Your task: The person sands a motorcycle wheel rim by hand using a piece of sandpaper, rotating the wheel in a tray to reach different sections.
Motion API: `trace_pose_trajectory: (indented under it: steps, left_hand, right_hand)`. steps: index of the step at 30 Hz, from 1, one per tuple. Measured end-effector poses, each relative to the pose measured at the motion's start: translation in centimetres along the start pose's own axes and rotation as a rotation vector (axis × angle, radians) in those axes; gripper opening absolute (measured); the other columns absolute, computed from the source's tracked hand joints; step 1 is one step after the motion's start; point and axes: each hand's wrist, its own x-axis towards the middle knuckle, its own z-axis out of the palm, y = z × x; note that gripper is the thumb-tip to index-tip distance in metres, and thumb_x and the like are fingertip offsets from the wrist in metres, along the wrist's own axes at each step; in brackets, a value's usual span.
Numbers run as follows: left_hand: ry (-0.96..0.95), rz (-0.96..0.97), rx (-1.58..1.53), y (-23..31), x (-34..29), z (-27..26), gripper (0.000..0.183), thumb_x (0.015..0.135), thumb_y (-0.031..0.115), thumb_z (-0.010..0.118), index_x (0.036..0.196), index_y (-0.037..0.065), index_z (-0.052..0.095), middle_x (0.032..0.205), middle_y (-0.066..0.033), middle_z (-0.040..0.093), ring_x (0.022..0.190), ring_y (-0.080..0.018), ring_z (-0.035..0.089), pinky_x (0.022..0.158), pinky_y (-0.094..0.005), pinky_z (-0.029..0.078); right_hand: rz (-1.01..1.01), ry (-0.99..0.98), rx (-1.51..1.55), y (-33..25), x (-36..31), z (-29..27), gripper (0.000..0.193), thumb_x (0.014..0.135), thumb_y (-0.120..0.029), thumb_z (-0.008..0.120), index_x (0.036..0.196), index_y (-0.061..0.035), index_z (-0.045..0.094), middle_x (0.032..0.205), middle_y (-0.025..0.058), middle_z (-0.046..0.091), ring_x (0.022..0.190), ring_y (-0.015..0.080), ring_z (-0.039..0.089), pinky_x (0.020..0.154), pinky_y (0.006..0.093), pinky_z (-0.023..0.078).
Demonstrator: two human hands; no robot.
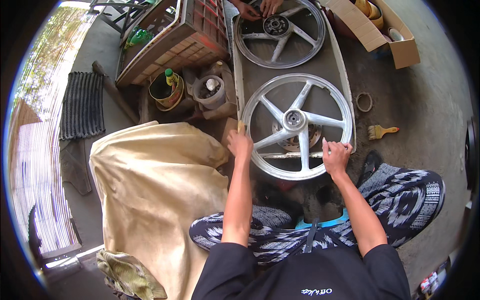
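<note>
A silver five-spoke motorcycle wheel (pixel 295 172) lies flat in front of me on a shallow tray (pixel 239 75) with pale raised edges. My right hand (pixel 336 158) is closed on the rim at its near right side. At the rim's left side is my left hand (pixel 240 144), its fingers closed around a small tan piece (pixel 241 127) that sticks up past them. Most of that piece is hidden, so its kind cannot be made out. A disc (pixel 314 138) shows through the spokes under the wheel.
Across the tray, another person's hands (pixel 257 9) work at a darker wheel (pixel 280 61). A paintbrush (pixel 382 132) and a ring (pixel 364 102) lie on the floor to the right. Left are buckets (pixel 210 100), a wooden crate (pixel 170 55) and a beige cloth (pixel 155 170). A cardboard box (pixel 405 52) stands far right.
</note>
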Motion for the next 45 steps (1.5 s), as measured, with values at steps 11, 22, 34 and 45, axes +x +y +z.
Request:
trace_pose_trajectory:
  steps: [11,22,34,45]
  left_hand:
    - [0.071,0.033,-0.047,-1.2,1.1,1.4,0.038,0.095,0.023,0.058,0.133,0.023,0.059,0.118,-0.0105,0.052,0.112,-0.0369,0.051,0.084,-0.0559,0.047]
    - [0.110,0.086,0.046,-1.1,2.3,1.3,0.031,0.092,0.019,0.060,0.123,0.019,0.062,0.115,-0.0093,0.053,0.109,-0.0350,0.053,0.083,-0.0539,0.047]
    - [0.127,0.118,0.093,-2.2,1.6,1.3,0.038,0.093,0.021,0.060,0.130,0.019,0.058,0.119,-0.0106,0.054,0.111,-0.0343,0.054,0.083,-0.0538,0.047]
    - [0.101,0.131,0.143,-1.9,0.3,1.1,0.040,0.092,0.022,0.059,0.132,0.024,0.061,0.127,-0.0101,0.051,0.116,-0.0345,0.050,0.086,-0.0555,0.045]
  right_hand:
    - [-0.010,0.003,0.047,-0.9,0.3,-0.1,0.037,0.099,-0.028,0.055,0.070,-0.0085,0.065,0.070,0.0055,0.063,0.077,0.0238,0.062,0.090,0.0409,0.035]
    - [-0.011,0.018,0.078,-1.1,0.4,0.1,0.036,0.098,-0.026,0.056,0.067,-0.0081,0.062,0.069,0.0057,0.062,0.076,0.0236,0.061,0.089,0.0405,0.034]
    - [-0.046,0.033,0.068,-0.8,0.1,0.6,0.036,0.099,-0.027,0.055,0.068,-0.0090,0.063,0.069,0.0054,0.062,0.074,0.0236,0.061,0.089,0.0411,0.033]
    - [-0.012,0.022,0.054,-0.6,0.3,0.3,0.036,0.098,-0.026,0.056,0.068,-0.0076,0.063,0.069,0.0054,0.062,0.076,0.0233,0.061,0.089,0.0403,0.033]
